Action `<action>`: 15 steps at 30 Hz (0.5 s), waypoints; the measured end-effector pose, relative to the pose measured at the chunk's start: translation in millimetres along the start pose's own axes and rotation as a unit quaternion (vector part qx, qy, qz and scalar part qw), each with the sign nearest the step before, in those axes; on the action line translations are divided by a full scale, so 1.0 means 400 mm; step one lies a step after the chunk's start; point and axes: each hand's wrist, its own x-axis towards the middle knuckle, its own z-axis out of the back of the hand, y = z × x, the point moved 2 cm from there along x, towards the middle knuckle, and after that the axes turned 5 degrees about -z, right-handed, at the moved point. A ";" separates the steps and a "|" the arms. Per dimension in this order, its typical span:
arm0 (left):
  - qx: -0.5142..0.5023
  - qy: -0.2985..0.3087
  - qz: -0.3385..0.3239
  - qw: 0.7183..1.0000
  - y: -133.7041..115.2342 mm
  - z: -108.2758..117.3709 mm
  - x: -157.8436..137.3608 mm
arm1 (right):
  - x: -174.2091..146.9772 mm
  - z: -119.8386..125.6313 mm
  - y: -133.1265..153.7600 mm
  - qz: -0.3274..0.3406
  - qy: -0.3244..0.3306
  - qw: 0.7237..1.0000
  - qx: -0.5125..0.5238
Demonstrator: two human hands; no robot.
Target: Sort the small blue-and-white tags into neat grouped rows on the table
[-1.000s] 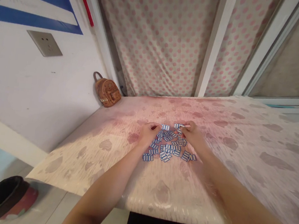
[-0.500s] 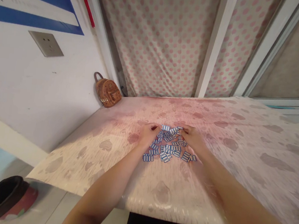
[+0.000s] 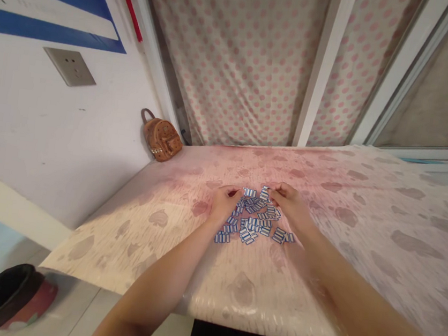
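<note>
A loose pile of small flat blue-and-white striped pieces (image 3: 253, 224) lies on the patterned tablecloth between my hands; they are too small for me to tell their exact kind. My left hand (image 3: 225, 200) is at the pile's far left, thumb and forefinger pinched on the edge of one striped piece (image 3: 250, 192). Opposite it, my right hand (image 3: 288, 201) pinches another striped piece (image 3: 265, 193) at its right edge, just above the pile. The two held pieces are a small gap apart.
A small brown backpack (image 3: 163, 139) leans against the wall at the table's back left corner. A dotted curtain (image 3: 252, 63) hangs behind the table (image 3: 361, 243). On the floor at lower left stands a dark-rimmed bin (image 3: 37, 298).
My right hand has raised its striped piece slightly and turned it more upright. My left hand and its piece have shifted a little to the right. The pile looks unchanged.
</note>
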 end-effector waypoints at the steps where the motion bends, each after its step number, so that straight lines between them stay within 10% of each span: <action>1: -0.003 0.000 0.001 1.000 0.000 -0.002 -0.001 | -0.005 -0.006 0.002 -0.018 0.011 0.999 0.025; 15: -0.066 -0.007 -0.017 0.998 -0.020 -0.028 -0.020 | -0.024 -0.039 -0.020 0.013 -0.023 0.993 -0.113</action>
